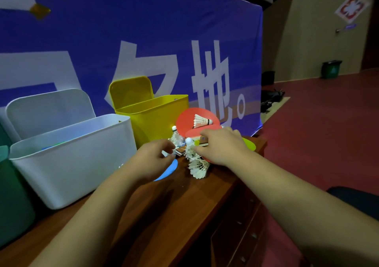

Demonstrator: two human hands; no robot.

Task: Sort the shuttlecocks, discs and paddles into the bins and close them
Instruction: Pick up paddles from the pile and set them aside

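Note:
A pile lies on the wooden table (164,215) to the right of the bins. One red paddle (184,121) leans on the yellow bin (151,119) with a white shuttlecock (202,121) lying on it. My right hand (221,143) grips the handle of a second red paddle (203,140), fingers on top and thumb below. A stack of shuttlecocks (198,165) lies under that hand. My left hand (153,158) has curled fingers at the end of another paddle handle (180,151); I cannot tell whether it holds anything. A blue disc (169,170) lies partly under the left hand.
The white bin (71,164) stands open with its lid up and coloured discs inside. The yellow bin's lid is also up. A dark green bin (12,195) sits at far left. A yellow-green disc (249,143) lies near the table's right edge. A blue banner hangs behind.

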